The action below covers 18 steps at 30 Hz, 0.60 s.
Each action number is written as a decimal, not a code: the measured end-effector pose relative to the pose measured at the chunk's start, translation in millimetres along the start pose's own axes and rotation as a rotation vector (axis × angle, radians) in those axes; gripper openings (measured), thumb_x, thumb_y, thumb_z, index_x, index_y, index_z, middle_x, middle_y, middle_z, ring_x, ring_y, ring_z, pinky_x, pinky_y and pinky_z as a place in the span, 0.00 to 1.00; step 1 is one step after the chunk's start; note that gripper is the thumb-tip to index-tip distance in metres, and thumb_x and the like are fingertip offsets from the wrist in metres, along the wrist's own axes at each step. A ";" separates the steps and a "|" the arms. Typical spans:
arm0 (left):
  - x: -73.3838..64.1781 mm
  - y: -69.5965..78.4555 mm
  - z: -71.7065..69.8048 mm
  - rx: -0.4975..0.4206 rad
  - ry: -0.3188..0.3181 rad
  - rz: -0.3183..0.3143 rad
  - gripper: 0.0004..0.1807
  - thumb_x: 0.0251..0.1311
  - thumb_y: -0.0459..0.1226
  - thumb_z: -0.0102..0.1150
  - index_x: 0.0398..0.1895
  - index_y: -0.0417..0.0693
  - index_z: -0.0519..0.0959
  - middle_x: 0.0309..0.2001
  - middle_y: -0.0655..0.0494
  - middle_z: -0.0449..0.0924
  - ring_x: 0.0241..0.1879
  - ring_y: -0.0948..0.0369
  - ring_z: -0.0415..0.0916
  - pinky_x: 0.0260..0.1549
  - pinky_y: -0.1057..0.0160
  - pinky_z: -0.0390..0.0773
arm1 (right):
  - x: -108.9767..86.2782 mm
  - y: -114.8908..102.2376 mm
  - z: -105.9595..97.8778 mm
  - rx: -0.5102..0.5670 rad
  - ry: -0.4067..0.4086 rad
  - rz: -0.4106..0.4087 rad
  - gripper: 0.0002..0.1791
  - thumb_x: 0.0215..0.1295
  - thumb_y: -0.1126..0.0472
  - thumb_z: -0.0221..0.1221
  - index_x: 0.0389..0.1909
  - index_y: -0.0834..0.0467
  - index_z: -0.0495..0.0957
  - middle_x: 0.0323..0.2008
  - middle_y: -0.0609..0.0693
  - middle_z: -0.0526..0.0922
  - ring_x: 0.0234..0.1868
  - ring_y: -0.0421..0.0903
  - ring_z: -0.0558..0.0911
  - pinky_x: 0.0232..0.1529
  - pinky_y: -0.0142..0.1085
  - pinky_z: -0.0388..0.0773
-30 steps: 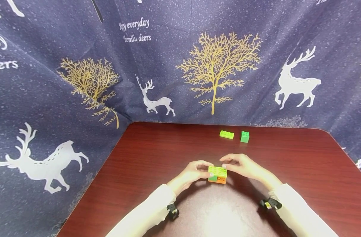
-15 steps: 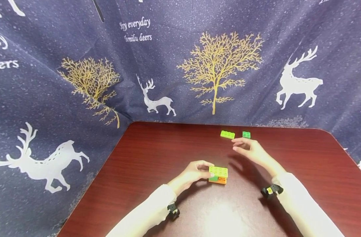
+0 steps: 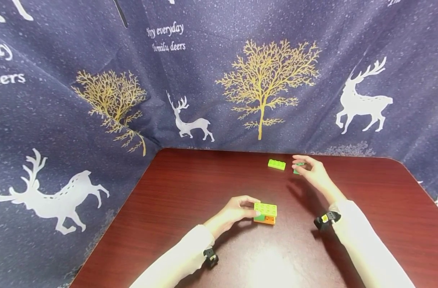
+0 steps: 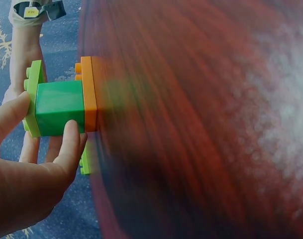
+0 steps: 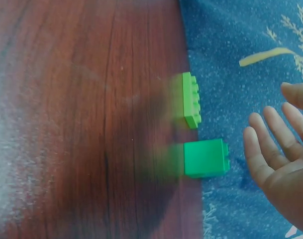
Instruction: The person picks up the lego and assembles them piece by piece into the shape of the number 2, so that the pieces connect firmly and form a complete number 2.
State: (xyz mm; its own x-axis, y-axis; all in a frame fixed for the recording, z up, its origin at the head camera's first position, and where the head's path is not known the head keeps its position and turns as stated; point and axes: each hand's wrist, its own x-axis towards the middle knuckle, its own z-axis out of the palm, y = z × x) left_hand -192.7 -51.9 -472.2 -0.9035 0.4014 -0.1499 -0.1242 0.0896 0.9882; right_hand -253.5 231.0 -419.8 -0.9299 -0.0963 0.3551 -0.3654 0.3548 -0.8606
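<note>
A small stack of toy building bricks stands near the middle of the table, with a lime plate (image 3: 265, 208) on top, a green block (image 4: 60, 107) under one end and an orange plate (image 4: 90, 94) at the bottom. My left hand (image 3: 237, 210) holds its left end between thumb and fingers. Farther back, my right hand (image 3: 315, 173) is over a second green block (image 5: 205, 158), partly hiding it in the head view. In the right wrist view the fingers are spread above the studs, apart from the block.
A loose lime plate (image 3: 277, 164) lies by the far edge, left of the second green block. Behind the dark red wooden table (image 3: 190, 180) hangs a blue cloth (image 3: 219, 80) printed with deer and trees.
My right hand has left the stack and moved back and to the right, up to the far green block. The left hand keeps its hold on the stack.
</note>
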 end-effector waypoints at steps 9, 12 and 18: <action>-0.2 0.7 0.3 -0.006 -0.009 -0.004 0.20 0.49 0.25 0.67 0.48 0.38 0.81 0.43 0.45 0.83 0.40 0.59 0.81 0.40 0.58 0.82 | 14.8 44.9 -8.1 0.047 0.117 0.062 0.22 0.64 0.66 0.60 0.58 0.69 0.72 0.39 0.44 0.84 0.37 0.27 0.80 0.33 0.26 0.80; -0.4 0.8 0.3 -0.010 -0.010 -0.008 0.20 0.49 0.25 0.67 0.48 0.38 0.81 0.43 0.44 0.83 0.40 0.58 0.81 0.40 0.57 0.82 | 15.4 52.1 -10.9 0.078 0.143 0.077 0.23 0.64 0.67 0.60 0.59 0.70 0.71 0.35 0.31 0.80 0.37 0.28 0.80 0.34 0.26 0.80; -0.5 1.3 0.5 -0.019 -0.012 -0.011 0.20 0.49 0.25 0.66 0.49 0.38 0.80 0.44 0.44 0.83 0.41 0.58 0.81 0.41 0.58 0.82 | 13.6 62.8 -14.1 0.081 0.156 0.125 0.25 0.65 0.65 0.59 0.61 0.71 0.68 0.35 0.27 0.77 0.37 0.28 0.79 0.34 0.28 0.80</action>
State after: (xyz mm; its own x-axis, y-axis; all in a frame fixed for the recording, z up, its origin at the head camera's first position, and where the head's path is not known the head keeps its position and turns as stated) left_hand -192.1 -51.6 -470.8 -0.8971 0.4113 -0.1614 -0.1425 0.0765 0.9868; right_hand -288.5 265.0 -463.8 -0.9525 0.0911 0.2906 -0.2558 0.2782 -0.9258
